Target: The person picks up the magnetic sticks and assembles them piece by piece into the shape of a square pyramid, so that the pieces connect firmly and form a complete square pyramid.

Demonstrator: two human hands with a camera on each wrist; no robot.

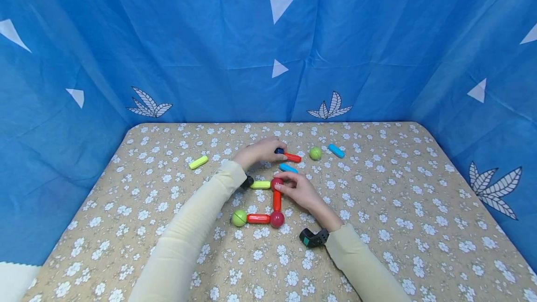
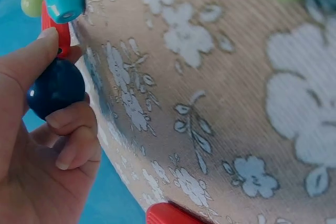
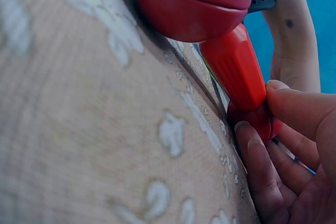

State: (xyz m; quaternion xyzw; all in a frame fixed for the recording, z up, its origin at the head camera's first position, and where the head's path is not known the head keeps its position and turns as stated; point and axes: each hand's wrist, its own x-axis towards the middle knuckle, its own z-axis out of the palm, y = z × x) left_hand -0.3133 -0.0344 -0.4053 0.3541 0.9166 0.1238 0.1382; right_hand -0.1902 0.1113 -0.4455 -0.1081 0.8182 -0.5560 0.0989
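Sleeves [image 1: 180, 236] come in from the camera's side, one passing left of the crimson ball [image 1: 274, 182], the other stopping to its right. Thumb and fingers of the right hand [image 1: 301, 191] grip that ball from its right side (the right wrist view has the thumb tip up by the joint with a rod). This joined rod [image 1: 277, 202] runs from the crimson ball toward the camera to a second ball [image 1: 277, 220]; there a bottom rod [image 1: 258, 218] goes left to a green ball [image 1: 239, 218], nearer the camera than the crimson one. A yellow rod [image 1: 261, 184] meets the crimson ball on its left.

Beyond the crimson ball, the left hand [image 1: 261, 149] pinches a dark blue ball [image 1: 279, 151], with a red rod [image 1: 292, 158] touching it. Just beyond the crimson ball lies a cyan rod [image 1: 288, 168]; farther, to its right, are a lime ball [image 1: 315, 154] and a turquoise rod [image 1: 336, 150]. One loose rod [image 1: 198, 162] lies well left of it.
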